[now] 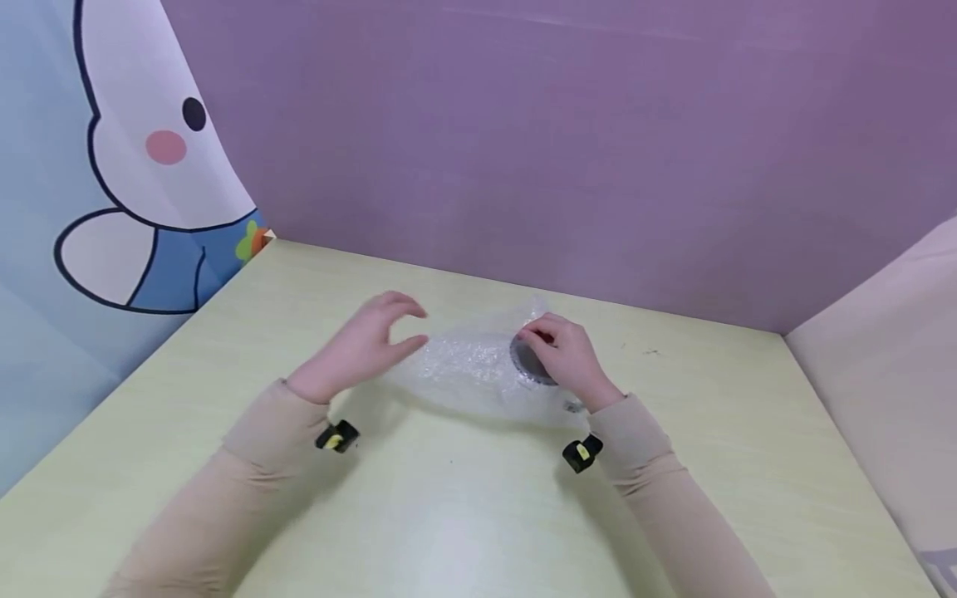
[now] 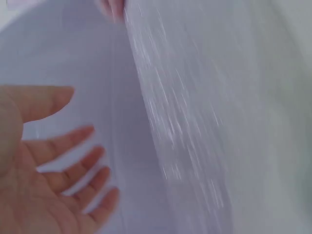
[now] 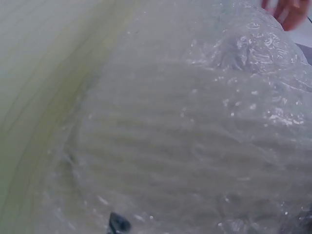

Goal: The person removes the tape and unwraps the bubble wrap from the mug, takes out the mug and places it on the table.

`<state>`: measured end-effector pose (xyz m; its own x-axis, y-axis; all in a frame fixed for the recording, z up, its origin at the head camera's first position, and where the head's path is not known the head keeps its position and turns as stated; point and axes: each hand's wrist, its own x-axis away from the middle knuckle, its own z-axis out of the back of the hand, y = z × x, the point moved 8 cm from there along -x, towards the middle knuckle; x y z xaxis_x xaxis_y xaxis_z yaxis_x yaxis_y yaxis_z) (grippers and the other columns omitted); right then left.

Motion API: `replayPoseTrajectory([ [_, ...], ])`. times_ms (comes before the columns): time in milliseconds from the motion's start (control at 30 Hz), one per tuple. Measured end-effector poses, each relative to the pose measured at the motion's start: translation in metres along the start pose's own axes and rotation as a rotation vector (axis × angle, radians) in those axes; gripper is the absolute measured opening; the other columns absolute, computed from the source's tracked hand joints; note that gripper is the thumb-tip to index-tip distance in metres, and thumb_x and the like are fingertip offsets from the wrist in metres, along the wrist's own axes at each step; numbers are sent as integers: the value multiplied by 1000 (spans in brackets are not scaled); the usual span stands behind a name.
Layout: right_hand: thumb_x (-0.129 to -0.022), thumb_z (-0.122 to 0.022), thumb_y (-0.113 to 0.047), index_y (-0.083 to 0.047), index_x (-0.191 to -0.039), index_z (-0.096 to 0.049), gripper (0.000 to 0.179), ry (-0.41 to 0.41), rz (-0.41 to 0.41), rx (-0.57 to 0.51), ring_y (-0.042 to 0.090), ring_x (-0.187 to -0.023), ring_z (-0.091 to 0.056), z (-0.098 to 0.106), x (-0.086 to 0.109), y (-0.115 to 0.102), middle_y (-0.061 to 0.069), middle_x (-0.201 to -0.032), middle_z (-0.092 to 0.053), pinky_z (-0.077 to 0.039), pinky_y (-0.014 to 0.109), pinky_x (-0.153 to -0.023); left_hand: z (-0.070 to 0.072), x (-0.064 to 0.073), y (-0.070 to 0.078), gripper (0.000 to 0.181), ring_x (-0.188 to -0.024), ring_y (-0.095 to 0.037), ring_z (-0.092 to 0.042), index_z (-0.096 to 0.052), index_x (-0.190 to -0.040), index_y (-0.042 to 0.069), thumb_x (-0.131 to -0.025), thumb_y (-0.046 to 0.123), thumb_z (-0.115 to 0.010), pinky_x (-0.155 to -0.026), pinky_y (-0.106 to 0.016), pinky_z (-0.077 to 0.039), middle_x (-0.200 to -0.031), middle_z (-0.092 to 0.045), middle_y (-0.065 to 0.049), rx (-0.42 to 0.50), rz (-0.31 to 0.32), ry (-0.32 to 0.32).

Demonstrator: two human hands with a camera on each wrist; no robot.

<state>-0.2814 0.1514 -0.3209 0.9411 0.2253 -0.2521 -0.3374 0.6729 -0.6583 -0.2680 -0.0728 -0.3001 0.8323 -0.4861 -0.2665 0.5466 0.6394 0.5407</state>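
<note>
A sheet of clear bubble wrap (image 1: 471, 365) spreads over the table between my hands, and its shiny film fills most of the right wrist view. My right hand (image 1: 564, 349) pinches an edge of the wrap with thumb and fingertips. Just under that hand shows a round, dark grey disc with a ridged rim (image 1: 532, 365), partly hidden by the fingers. At the wrap's left end my left hand (image 1: 374, 336) is held with thumb and fingers spread apart. In the left wrist view, that palm holds nothing and the wrap (image 2: 180, 122) hangs beside it.
The pale yellow-green table (image 1: 449, 515) meets a purple wall (image 1: 561, 149) behind. A cartoon-printed cloth (image 1: 142, 166) bounds the left side and a light panel (image 1: 890, 332) the right. A small dark bit (image 3: 118, 223) lies at the wrap's near edge.
</note>
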Motion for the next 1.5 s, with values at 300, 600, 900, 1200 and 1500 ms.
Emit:
replayPoseTrajectory([
  [300, -94, -58, -16, -1, -100, -70, 19, 15, -17, -55, 24, -88, -60, 1, 2, 2, 12, -98, -67, -48, 34, -75, -61, -26, 79, 24, -109, -24, -59, -69, -107, 1, -89, 17, -66, -99, -35, -46, -112, -66, -10, -116, -286, -116],
  [600, -94, -59, -12, 1, -99, -69, 17, 69, -27, -102, 20, -81, -56, 8, 3, 2, 15, -96, -68, -46, 27, -71, -73, -28, 85, 27, -107, -23, -59, -69, -109, 4, -87, 19, -69, -97, -33, -46, -111, -68, -8, -149, -361, -86],
  [900, -93, -60, -14, 1, -99, -70, 19, 97, -23, -155, 14, -80, -55, 11, 3, 3, 16, -96, -69, -44, 20, -68, -76, -29, 83, 21, -100, -19, -60, -73, -99, 8, -84, 22, -72, -91, -30, -48, -102, -70, -3, -183, -376, 2],
  [1200, -97, -54, -18, 0, -110, -67, 26, 93, -201, -309, 11, -92, -56, 16, 6, 18, 16, -112, -66, -46, 20, -77, -77, -31, 84, 14, -90, -17, -58, -72, -90, 13, -80, 23, -75, -82, -28, -49, -92, -68, 3, -221, -369, 41],
  [1500, -97, -53, -23, 2, -115, -63, 32, 75, -272, -392, 5, -93, -54, 21, 6, 27, 14, -116, -63, -46, 17, -78, -81, -30, 89, 12, -82, -16, -54, -74, -92, 15, -81, 19, -74, -77, -26, -47, -92, -67, 3, -290, -413, 50],
])
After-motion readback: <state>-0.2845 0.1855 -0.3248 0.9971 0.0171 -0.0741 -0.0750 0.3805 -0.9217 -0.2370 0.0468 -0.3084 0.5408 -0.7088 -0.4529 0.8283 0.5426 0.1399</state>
